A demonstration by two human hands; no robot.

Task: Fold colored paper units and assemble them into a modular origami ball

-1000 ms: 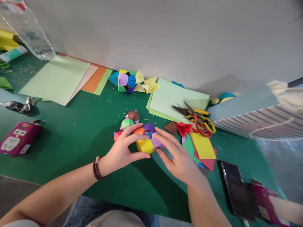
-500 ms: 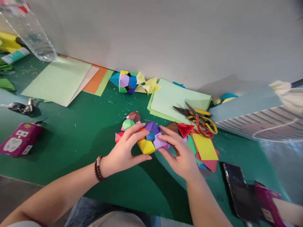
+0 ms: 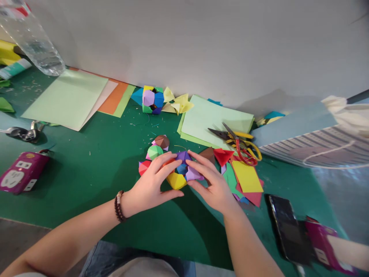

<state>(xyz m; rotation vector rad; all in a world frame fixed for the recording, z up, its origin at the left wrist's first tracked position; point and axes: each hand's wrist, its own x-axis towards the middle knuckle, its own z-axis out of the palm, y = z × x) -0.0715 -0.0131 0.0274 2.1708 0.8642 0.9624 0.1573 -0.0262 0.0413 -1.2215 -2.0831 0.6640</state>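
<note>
Between my hands is a multicoloured folded-paper model point(image 3: 177, 181), with yellow, purple, lilac and orange faces around a blue middle. My left hand point(image 3: 154, 181) curves over its left side, fingers on the orange part and thumb stretched along the near side. My right hand point(image 3: 210, 181) grips the right side, fingertips by the purple face and thumb below the lilac one. Just left of the model lie a brown folded piece point(image 3: 162, 142), a green folded piece point(image 3: 155, 152) and a red folded piece point(image 3: 144, 167). A red paper pyramid point(image 3: 223, 156) sits beyond my right hand.
Scissors and pliers point(image 3: 240, 148) lie on pale green sheets point(image 3: 213, 117). Coloured paper point(image 3: 247, 177) and a phone point(image 3: 284, 227) are at right, a power adapter point(image 3: 23, 172) and water bottle point(image 3: 40, 48) at left. A paper ball point(image 3: 152, 100) rests by the wall.
My right hand has shifted slightly left, its fingers closer together along the model. The whole view has moved a little; the model stays between both hands.
</note>
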